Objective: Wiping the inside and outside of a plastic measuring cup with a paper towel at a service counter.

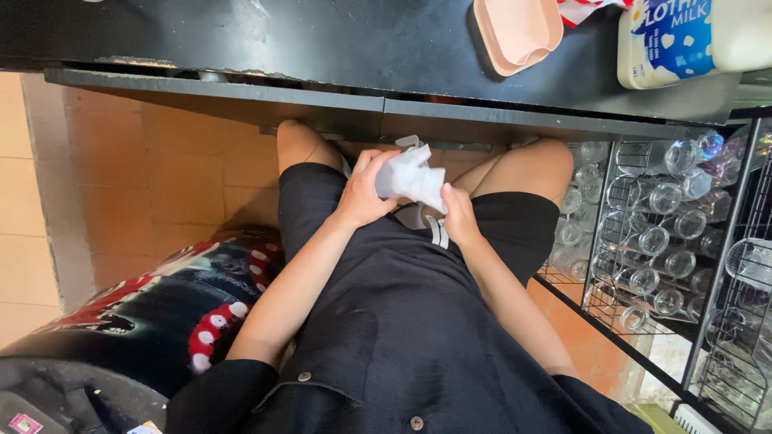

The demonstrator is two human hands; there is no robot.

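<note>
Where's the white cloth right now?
In the head view, the white cloth is at centre, held between the left hand and right hand, above the lap, below the black counter.

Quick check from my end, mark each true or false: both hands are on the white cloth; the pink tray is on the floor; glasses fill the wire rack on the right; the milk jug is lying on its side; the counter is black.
1. Both hands hold the white cloth. True: left hand and right hand grip it over the lap.
2. The pink tray is on the floor. False: it sits on the counter.
3. Clear glasses fill the wire rack. True.
4. The milk jug lies on its side. False: it stands upright.
5. The counter is black. True.
</note>
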